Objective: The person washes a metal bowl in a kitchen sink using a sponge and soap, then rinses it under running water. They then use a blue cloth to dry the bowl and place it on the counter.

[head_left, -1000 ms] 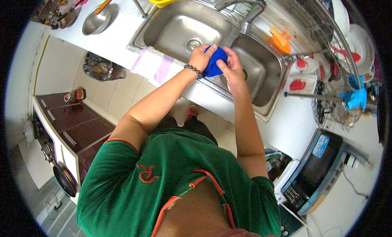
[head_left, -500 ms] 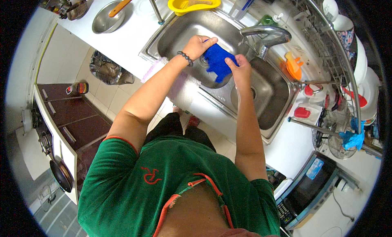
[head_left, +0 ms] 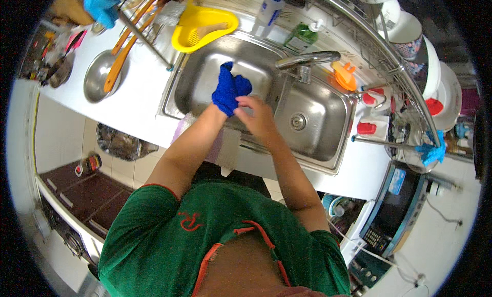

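The right hand (head_left: 260,118) and the left hand (head_left: 219,108) both squeeze the bunched dark blue cloth (head_left: 229,91) over the shiny steel sink (head_left: 328,153). Twist it low there so drips fall inside, clear of the curved metal tap (head_left: 307,59).

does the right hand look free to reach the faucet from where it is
Probably not straight away: the right hand is on the blue cloth with the left hand. The faucet is close, with nothing between.
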Tool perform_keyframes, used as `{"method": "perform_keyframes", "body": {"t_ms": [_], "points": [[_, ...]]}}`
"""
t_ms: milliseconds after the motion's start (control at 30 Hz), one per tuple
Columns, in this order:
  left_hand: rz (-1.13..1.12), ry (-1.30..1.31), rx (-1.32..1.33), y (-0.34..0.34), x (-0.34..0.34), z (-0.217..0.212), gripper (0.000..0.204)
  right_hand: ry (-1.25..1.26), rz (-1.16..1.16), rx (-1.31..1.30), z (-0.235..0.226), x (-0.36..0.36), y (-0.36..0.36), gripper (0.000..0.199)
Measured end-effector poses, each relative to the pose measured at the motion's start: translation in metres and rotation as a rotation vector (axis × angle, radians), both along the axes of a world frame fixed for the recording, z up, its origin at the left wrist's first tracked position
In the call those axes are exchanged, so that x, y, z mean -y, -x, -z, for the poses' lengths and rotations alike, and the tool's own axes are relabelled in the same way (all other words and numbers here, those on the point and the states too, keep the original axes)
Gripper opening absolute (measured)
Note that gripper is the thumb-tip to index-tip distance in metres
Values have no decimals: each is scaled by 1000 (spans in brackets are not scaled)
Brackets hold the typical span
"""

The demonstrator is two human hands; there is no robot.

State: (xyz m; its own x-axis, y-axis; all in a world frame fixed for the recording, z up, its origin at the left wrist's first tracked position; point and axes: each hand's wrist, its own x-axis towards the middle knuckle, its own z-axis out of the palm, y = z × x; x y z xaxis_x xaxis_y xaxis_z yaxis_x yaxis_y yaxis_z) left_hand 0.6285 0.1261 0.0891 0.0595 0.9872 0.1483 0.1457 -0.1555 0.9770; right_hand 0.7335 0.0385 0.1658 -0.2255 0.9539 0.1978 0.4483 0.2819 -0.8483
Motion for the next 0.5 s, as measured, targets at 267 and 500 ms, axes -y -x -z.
{"method": "perform_keyframes", "body": {"t_ms": [267, 500], "points": [[376, -36, -468, 3, -18, -48, 27, -405, 651, 575, 37, -94, -244, 45], [463, 634, 826, 12, 22, -31, 33, 128, 872, 947, 65, -198, -271, 48]]}}
